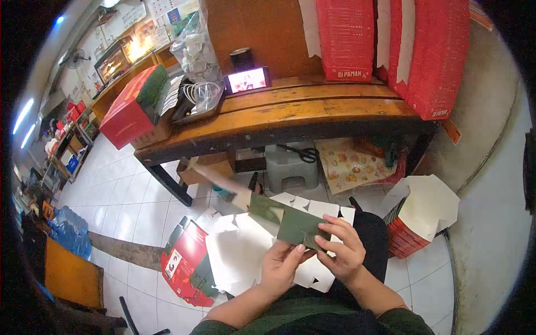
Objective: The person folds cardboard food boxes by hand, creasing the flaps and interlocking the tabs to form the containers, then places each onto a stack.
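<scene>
A folding cardboard food box (298,228) with dark green outer panels is held above my lap, its panels partly folded and a pale flap sticking out, blurred, to the upper left. My left hand (283,265) pinches its lower edge, thumb on the green face. My right hand (341,245) grips the right end, with the fingers over the panel and the thumb underneath. Beneath both hands, flat white box blanks (237,251) with slots and tabs lie across my lap.
Ahead is a wooden bench (312,106) with a lit phone (247,80), a cable tray and tall red carton stacks (346,39). Scissors (304,153) rest on a grey stool (290,170) below. Nested boxes (416,223) stand right; red-green cartons (187,262) lie on the floor left.
</scene>
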